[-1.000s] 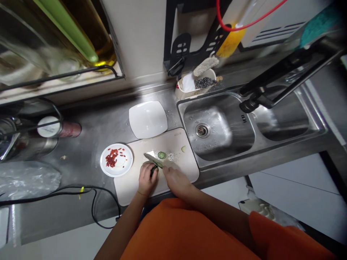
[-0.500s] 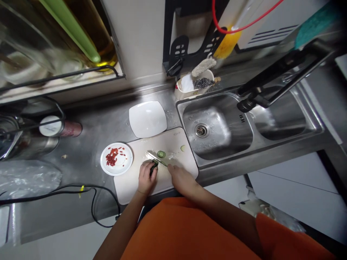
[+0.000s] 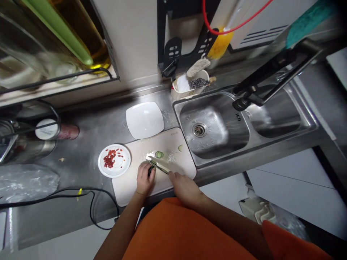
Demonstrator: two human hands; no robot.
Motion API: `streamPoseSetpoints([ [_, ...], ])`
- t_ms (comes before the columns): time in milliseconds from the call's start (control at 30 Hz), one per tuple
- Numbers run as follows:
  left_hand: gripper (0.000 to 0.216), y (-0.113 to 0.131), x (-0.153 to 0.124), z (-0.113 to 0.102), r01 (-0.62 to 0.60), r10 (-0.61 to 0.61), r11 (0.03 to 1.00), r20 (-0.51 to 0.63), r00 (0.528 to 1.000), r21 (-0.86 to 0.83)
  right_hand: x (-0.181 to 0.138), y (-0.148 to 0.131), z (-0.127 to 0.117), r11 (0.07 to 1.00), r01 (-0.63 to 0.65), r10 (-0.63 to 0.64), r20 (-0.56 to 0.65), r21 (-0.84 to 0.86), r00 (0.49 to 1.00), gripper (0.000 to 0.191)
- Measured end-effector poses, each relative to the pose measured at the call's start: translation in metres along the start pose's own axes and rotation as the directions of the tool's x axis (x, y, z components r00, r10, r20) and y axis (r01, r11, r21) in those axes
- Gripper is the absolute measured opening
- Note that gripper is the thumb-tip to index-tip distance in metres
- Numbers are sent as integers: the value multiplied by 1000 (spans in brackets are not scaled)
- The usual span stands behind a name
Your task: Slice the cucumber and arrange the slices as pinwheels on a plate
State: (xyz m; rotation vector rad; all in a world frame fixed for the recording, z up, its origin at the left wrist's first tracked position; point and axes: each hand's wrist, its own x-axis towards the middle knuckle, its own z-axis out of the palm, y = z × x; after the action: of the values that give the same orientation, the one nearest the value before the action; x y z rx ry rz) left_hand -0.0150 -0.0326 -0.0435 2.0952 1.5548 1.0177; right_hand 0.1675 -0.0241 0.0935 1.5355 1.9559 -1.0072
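My left hand [image 3: 144, 179] is closed around a dark green cucumber [image 3: 151, 169], pressing it to the white cutting board [image 3: 173, 144]; my fingers cover most of it. In my right hand [image 3: 184, 186] is a kitchen knife [image 3: 158, 166], its blade angled up and left beside the cucumber's cut end. A few thin cucumber slices [image 3: 159, 154] lie together just beyond the blade. One more slice [image 3: 180, 148] lies apart near the board's right side. Water drops wet the board around the slices.
A round white plate [image 3: 127, 167] with red goji-like berries overlaps the board's left edge. Behind the board sits a square white dish [image 3: 145, 119]. To the right is a steel sink [image 3: 217, 126] with a black faucet [image 3: 262, 83]. A black cable [image 3: 93, 191] lies at left.
The knife and right hand have shifted slightly toward me, and the blade shows more of its side. The whole view has moved a little; both hands keep their hold.
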Motion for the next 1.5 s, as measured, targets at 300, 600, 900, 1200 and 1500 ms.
streamPoseSetpoints([
  [300,19,0,0,1,0,0,1000,-12,1000,11,0,-4,-6,1000,1,-1,19,12,1000,31],
  [600,20,1,1,0,10,-10,1000,-5,1000,4,4,-7,-6,1000,8,-8,-19,19,1000,32],
  [900,20,2,2,-1,17,-17,1000,-5,1000,12,13,-11,-4,1000,-3,3,-30,-9,1000,32],
  [1200,17,4,3,-2,58,-58,998,21,998,-6,28,-9,12,999,37,-38,-100,-5,994,29],
  [1500,17,3,5,-3,44,-43,999,37,998,-17,49,-14,23,998,61,-58,-164,15,985,32],
])
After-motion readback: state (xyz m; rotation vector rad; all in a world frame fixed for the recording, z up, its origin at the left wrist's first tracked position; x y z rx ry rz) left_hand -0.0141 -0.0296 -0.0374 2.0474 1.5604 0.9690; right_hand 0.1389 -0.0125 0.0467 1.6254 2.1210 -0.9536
